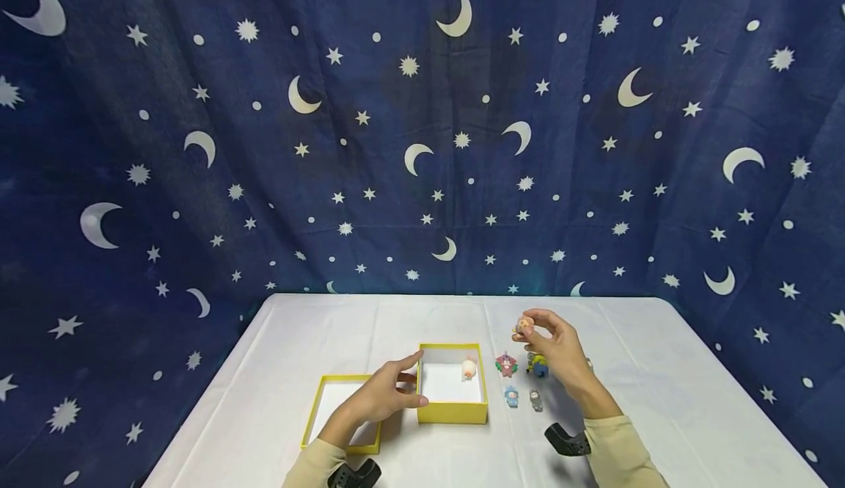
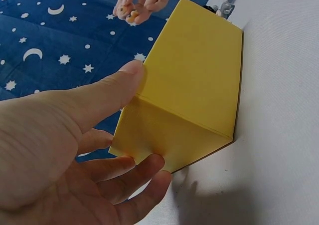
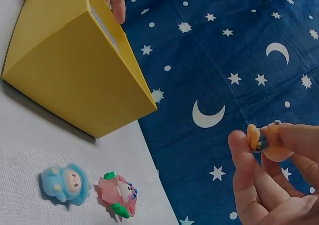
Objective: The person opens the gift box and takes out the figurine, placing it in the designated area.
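My left hand (image 1: 381, 398) grips the open yellow box (image 1: 452, 414) at its left side, thumb at the near corner and fingers along the wall. In the left wrist view the thumb lies on the box's upper edge and several fingertips touch its side. Inside the box, a pale figurine (image 1: 469, 369) stands near the right wall. Up beyond the box's right side, my right hand (image 1: 561, 350) pinches a small orange figurine (image 3: 271, 142) between thumb and fingers, raised above the table; the fingers partly cover it.
Right of the box sit a pink-and-green figurine (image 1: 506, 365), a light-blue one (image 1: 511, 397), a grey one (image 1: 535, 400) and a yellow-and-blue one (image 1: 538, 365). Left of the box lies its yellow-edged lid (image 1: 313, 411), partly behind my left arm. A starry curtain (image 1: 370, 143) hangs behind the white table (image 1: 317, 326).
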Tool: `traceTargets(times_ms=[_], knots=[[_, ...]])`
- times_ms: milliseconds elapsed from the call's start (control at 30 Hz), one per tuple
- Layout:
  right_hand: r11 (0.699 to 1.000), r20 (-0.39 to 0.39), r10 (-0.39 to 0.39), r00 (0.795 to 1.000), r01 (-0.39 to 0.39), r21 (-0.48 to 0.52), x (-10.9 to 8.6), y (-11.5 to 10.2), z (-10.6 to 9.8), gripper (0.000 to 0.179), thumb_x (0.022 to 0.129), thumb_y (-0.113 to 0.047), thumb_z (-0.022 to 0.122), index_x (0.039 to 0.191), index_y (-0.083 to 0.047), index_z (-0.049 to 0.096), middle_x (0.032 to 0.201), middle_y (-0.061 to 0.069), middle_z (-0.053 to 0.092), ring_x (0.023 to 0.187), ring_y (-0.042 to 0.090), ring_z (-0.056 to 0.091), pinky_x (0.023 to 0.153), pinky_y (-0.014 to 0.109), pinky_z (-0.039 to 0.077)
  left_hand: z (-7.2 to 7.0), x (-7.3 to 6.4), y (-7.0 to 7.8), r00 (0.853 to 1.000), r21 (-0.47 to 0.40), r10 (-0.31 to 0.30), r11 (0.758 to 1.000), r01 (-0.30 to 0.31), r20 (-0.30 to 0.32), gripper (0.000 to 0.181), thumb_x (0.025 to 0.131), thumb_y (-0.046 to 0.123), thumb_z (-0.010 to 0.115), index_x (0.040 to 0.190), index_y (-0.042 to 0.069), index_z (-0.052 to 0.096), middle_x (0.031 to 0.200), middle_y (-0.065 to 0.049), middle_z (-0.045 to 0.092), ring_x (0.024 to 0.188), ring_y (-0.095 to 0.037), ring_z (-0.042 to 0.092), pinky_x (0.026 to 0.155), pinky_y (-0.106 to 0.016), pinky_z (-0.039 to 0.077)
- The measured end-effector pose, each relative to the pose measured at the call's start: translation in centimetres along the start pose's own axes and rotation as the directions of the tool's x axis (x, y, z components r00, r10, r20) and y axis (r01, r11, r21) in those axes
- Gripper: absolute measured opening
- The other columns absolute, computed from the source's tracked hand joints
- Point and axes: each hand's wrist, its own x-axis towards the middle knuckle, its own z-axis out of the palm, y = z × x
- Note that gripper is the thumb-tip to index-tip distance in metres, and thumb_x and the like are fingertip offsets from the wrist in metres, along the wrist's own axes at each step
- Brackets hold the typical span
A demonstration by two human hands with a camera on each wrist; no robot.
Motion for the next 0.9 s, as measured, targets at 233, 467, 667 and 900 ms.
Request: traceTargets(times_ms=[233,467,667,900], knots=[[0.996,-0.012,-0.017,1.0,0.016,-0.084,-0.1,-0.3,-0.4,0.042,0.103,-0.014,0.058,0.14,0.005,0.052,0.12,0.015,0.065,0.085,0.0,0.07,0.074,0.023,0.057,0.1,0.0,0.0,1.0,0.006,0.003,1.0,-0.003,-0.002,0.084,0.09,0.017,0.078,0.158,0.002,0.031,0.163,-0.019,0.034,0.133,-0.038,0.054,0.105,-0.049,0.054],[0.999,0.045,-0.026,0.999,0.028,-0.039,-0.2,-0.3,-1.1,0.055,0.097,-0.006,0.065,0.146,0.008,0.045,0.138,0.019,0.051,0.097,-0.002,0.069,0.084,0.014,0.057,0.1,0.1,0.0,1.0,0.002,0.004,1.0,-0.004,-0.005,0.084,0.09,0.016,0.078,0.158,0.001,0.031,0.162,-0.02,0.035,0.132,-0.039,0.055,0.105,-0.049,0.054],[0.999,0.061,-0.03,0.998,0.032,-0.029,-0.2,-0.3,-1.2,0.057,0.096,-0.002,0.065,0.147,0.008,0.042,0.142,0.034,0.045,0.102,-0.004,0.068,0.085,0.013,0.057,0.1,0.2,-0.1,1.0,0.001,0.011,1.0,-0.011,-0.001,0.083,0.09,0.015,0.077,0.158,0.0,0.03,0.163,-0.02,0.034,0.133,-0.039,0.055,0.105,-0.049,0.053],[0.997,0.046,-0.055,0.997,0.058,-0.047,-0.2,-0.3,-1.1,0.054,0.096,0.003,0.062,0.147,0.008,0.043,0.131,0.037,0.054,0.096,-0.006,0.067,0.082,0.015,0.059,0.1,0.1,0.0,1.0,0.004,0.007,1.0,-0.007,0.0,0.083,0.09,0.015,0.077,0.158,0.0,0.03,0.163,-0.02,0.034,0.133,-0.039,0.055,0.105,-0.049,0.054]])
